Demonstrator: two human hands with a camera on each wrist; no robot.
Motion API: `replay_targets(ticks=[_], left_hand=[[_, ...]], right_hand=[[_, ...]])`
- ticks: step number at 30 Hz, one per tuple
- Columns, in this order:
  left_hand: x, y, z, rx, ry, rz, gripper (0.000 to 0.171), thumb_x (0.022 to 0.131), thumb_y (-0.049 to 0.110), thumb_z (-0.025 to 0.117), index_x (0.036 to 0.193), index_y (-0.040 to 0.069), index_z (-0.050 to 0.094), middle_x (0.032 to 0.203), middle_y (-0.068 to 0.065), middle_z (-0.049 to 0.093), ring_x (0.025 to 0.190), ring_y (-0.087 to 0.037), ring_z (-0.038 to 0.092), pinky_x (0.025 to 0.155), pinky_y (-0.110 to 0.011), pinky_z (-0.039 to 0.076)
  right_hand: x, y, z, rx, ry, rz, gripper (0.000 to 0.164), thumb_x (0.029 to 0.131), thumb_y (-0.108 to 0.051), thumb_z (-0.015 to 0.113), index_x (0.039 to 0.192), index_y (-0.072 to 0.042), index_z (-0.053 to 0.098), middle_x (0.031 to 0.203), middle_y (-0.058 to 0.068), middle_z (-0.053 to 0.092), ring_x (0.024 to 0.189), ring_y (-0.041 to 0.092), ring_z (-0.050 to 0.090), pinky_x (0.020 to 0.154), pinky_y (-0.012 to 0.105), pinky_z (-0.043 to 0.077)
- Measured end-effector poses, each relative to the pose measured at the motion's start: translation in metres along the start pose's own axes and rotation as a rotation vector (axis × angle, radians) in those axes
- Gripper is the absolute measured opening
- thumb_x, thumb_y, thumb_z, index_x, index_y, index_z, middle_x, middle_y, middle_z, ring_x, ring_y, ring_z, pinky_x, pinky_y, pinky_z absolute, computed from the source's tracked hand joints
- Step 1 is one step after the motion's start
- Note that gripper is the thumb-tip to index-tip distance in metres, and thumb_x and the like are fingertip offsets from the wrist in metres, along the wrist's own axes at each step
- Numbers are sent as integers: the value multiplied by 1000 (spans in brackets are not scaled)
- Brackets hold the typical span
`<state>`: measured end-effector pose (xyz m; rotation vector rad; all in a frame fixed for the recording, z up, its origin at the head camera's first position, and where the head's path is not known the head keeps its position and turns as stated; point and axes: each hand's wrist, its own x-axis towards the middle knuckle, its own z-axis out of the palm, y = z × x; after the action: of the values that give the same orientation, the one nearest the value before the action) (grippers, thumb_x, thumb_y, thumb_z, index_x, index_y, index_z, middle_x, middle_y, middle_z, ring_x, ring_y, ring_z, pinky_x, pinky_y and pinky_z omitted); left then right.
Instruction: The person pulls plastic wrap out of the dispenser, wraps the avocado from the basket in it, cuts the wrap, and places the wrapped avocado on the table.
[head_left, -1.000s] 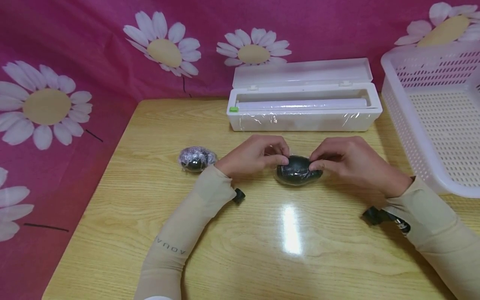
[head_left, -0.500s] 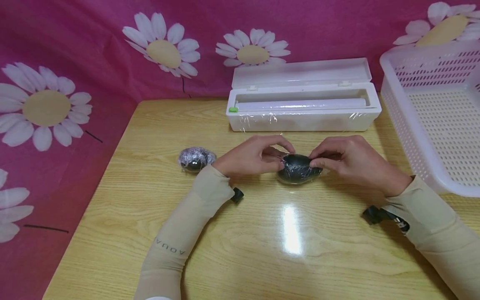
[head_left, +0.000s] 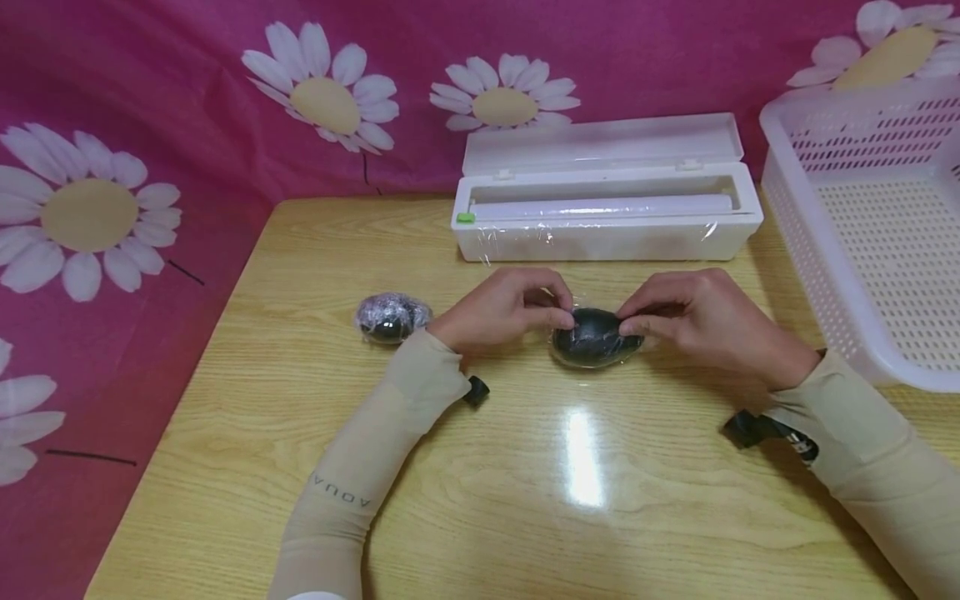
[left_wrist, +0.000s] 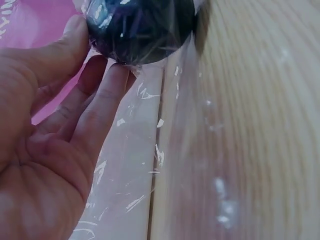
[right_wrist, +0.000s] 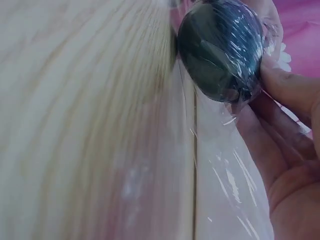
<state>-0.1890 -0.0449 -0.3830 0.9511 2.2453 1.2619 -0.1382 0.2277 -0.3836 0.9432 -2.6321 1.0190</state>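
A dark green, egg-shaped fruit, like an avocado (head_left: 596, 340), lies on its side on the table, covered in clear cling film (right_wrist: 232, 170). At its left end my left hand (head_left: 510, 310) pinches the film between thumb and fingertips. My right hand (head_left: 701, 325) pinches the film at the other end, thumb against the fruit's side. Both wrist views show film stretching away from the fruit along the table. A second dark fruit (head_left: 388, 327), wrapped in crumpled film, sits just left of my left wrist.
Behind the hands stands a white cling film box (head_left: 607, 242), lid raised, with the roll (head_left: 615, 206) inside and film over its front. A white perforated basket (head_left: 813, 275) is at the right. A pink flowered cloth (head_left: 225, 50) hangs behind the wooden table (head_left: 480, 517).
My left fingers spread from the film half a second ago and have closed on it again near the fruit's left end. My right hand has kept almost the same place.
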Motion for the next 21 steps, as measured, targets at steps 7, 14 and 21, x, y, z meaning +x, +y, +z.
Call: replay_targets(ticks=[7, 14, 21], left_hand=[[0, -3, 2, -2, 13, -15, 5, 97, 13, 72, 100, 9, 70, 108, -5, 71, 107, -13, 72, 96, -22, 56], [0, -5, 4, 42, 11, -34, 5, 102, 13, 64, 104, 9, 65, 116, -6, 70, 116, -14, 70, 104, -23, 53], [0, 0, 1, 155, 63, -19, 6, 100, 19, 68, 100, 14, 69, 106, 1, 75, 93, -11, 65, 87, -24, 52]], right_hand=[[0, -5, 4, 168, -25, 210, 19, 83, -11, 86, 98, -19, 80, 94, -2, 79, 80, -5, 68, 71, 12, 54], [-1, -5, 9, 108, -41, 348, 16, 91, -25, 81, 104, -17, 80, 97, 3, 80, 79, -4, 63, 69, 14, 49], [1, -6, 8, -23, 17, 275, 10, 90, -27, 82, 98, -21, 84, 85, -3, 79, 69, 3, 55, 60, 19, 44]])
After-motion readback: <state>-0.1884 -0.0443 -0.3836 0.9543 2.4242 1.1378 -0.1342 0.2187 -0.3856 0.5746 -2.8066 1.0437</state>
